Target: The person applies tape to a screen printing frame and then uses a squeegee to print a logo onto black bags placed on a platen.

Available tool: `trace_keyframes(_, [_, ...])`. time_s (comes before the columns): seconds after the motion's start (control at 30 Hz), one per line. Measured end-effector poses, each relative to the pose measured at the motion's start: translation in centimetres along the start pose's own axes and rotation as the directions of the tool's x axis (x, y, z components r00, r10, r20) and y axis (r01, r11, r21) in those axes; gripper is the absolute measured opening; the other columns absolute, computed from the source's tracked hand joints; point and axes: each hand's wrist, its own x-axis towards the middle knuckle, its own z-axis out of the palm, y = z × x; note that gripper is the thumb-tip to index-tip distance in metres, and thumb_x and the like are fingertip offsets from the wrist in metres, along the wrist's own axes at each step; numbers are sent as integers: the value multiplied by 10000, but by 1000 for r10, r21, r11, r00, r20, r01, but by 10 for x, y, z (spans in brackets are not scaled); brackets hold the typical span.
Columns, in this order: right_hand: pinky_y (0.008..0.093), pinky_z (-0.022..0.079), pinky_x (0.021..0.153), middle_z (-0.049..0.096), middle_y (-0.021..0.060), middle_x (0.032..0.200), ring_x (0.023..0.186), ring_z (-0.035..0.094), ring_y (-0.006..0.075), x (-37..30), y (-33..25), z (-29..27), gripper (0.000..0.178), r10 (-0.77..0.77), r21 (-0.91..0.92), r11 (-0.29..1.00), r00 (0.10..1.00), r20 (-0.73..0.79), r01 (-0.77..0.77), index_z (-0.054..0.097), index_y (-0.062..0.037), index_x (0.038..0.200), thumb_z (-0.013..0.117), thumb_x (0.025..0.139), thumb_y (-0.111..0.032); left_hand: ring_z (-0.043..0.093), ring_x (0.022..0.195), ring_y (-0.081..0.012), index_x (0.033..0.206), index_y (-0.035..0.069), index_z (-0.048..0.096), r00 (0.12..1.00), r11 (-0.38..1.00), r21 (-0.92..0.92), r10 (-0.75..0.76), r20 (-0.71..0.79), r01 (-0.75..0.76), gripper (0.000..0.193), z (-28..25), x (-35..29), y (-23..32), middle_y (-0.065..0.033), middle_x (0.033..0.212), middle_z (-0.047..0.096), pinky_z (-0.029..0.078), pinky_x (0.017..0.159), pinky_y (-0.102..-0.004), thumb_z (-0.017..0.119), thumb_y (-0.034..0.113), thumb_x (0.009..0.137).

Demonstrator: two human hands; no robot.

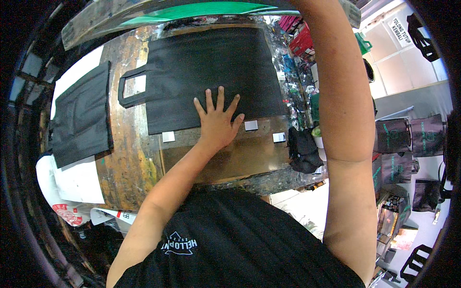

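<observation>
A black fabric bag [211, 62] lies flat on the paint-stained wooden board, its looped handle [130, 86] pointing left. My left hand [218, 122] rests palm down on the bag's near edge, fingers spread and holding nothing. My right arm [345, 96] reaches up and away along the right side; its hand is cut off by the top edge. Near that end, a wooden frame with a green panel [197, 12] spans the top of the view. Small white pads [251, 126] sit along the bag's near edge.
Another black bag [81, 115] lies on white sheeting at the left. A bunched black cloth [305, 150] is by the board's right edge. Several printed black bags [393, 136] are at the far right. Ink-smeared clutter [300, 41] lines the board's right side.
</observation>
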Motion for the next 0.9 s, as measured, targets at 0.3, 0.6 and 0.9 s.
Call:
trace_keyframes(0.3, [483, 532, 847, 749, 158, 1015, 993, 691, 248, -4, -3, 5, 624, -42, -66, 997, 998, -46, 39, 709, -28, 1041, 450, 1031, -595, 236, 1523, -526, 1558, 221, 493, 1000, 1000, 10, 0, -7, 0, 633, -7, -10, 0, -237, 1657, 322, 62, 1147, -813, 506, 551, 1018])
trace_keyframes(0.6, [490, 468, 867, 675, 134, 793, 762, 626, 245, -24, -10, 23, 624, 28, 10, 1000, 999, 20, -28, 688, -47, 884, 465, 1034, -610, 593, 725, -88, 1451, -21, 466, 765, 369, -915, -633, -118, 164, 698, -168, 3, -76, 1, 764, 648, 483, 654, -253, 795, 339, 951])
trace_keyframes(0.9, [469, 389, 907, 621, 106, 1097, 1099, 584, 289, -174, -41, 70, 547, -88, -115, 988, 989, 120, 102, 582, -106, 1252, 810, 814, -339, 704, 970, -153, 1267, -13, 670, 839, 355, -902, -544, 13, 244, 626, -194, -75, -103, -80, 1071, 760, 562, 884, -320, 957, 180, 745])
